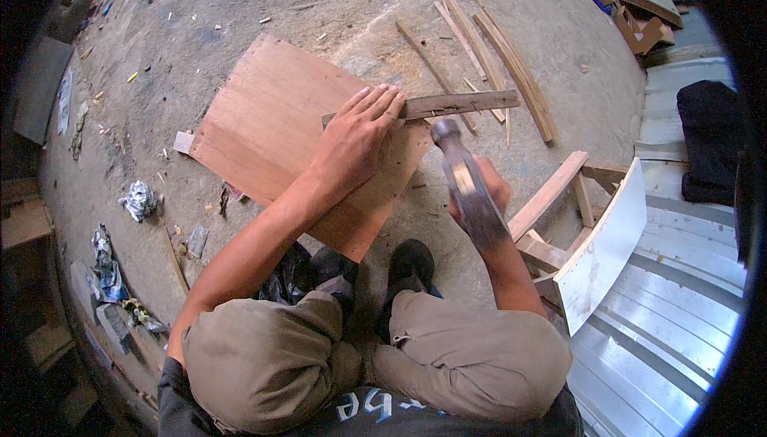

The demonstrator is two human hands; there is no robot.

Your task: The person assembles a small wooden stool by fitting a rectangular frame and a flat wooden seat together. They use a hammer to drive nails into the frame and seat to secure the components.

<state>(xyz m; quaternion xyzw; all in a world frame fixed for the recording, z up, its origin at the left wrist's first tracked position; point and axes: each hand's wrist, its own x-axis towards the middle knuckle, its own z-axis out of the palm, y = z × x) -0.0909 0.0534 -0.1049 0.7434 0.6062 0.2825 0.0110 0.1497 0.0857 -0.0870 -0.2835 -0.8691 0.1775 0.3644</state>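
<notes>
My left hand rests over a dark wooden strip, fingers together and gripping it. The strip lies across a reddish-brown plywood sheet, and one end sticks out past the sheet's right edge. Small nails seem to poke from the strip's near side, though they are hard to make out. In my right hand is a claw hammer, held by its handle. Its head is raised close to the strip's projecting end, just right of my left hand. The right fingers are partly hidden behind the hammer.
Several loose wooden strips lie on the concrete floor beyond. At right, a wooden frame with a white panel stands by corrugated metal sheets. Crumpled foil-like litter lies left. My shoes are near the plywood's close corner.
</notes>
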